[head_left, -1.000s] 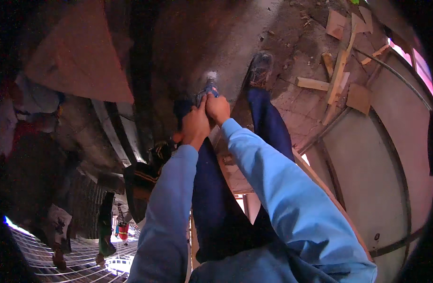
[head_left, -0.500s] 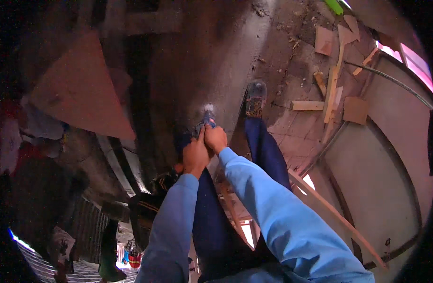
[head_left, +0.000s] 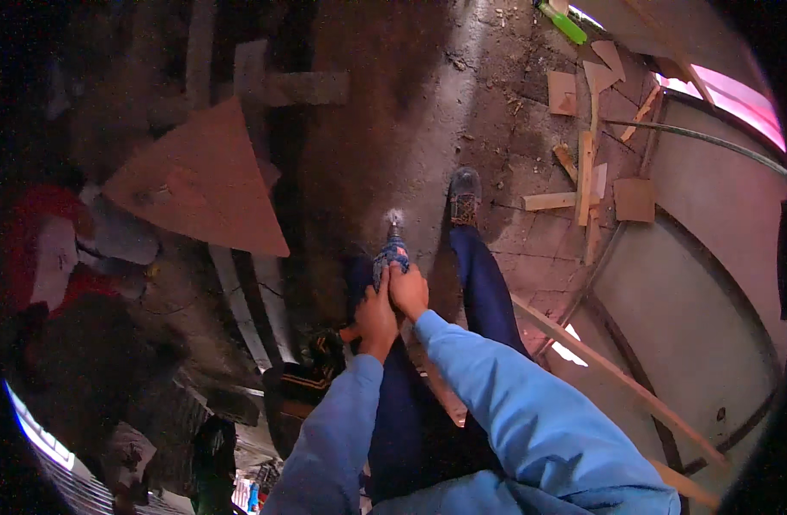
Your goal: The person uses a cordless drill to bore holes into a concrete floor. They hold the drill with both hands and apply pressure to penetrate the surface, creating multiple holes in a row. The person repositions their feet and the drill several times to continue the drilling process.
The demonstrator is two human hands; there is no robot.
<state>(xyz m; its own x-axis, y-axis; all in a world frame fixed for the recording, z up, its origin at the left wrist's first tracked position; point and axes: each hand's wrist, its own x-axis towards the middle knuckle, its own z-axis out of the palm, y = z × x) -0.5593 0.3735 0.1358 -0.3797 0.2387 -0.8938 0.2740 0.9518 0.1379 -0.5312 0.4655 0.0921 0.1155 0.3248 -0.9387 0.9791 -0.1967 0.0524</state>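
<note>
Both my hands grip a blue power drill (head_left: 392, 254) in front of me. My right hand (head_left: 409, 293) is closed around the upper part of its body. Just below and to the left, my left hand (head_left: 377, 321) is wrapped about it too. The drill's metal nose points away from me toward the dusty floor, where a pale patch of powder (head_left: 394, 215) shows at its tip. Whether the bit is in the floor, I cannot tell. My palms hide the rear of the drill.
My shoe (head_left: 465, 184) stands right of the drill. Wood strips (head_left: 586, 176) and a cardboard piece (head_left: 634, 200) lie at the right beside pale panels (head_left: 673, 322). A large triangular brown sheet (head_left: 200, 184) is at the left. Near the top right sits a green object (head_left: 569, 27).
The view has shifted, so the drill and both hands appear slightly lower and farther right. More of the drill's nose shows. Both hands keep the same grip.
</note>
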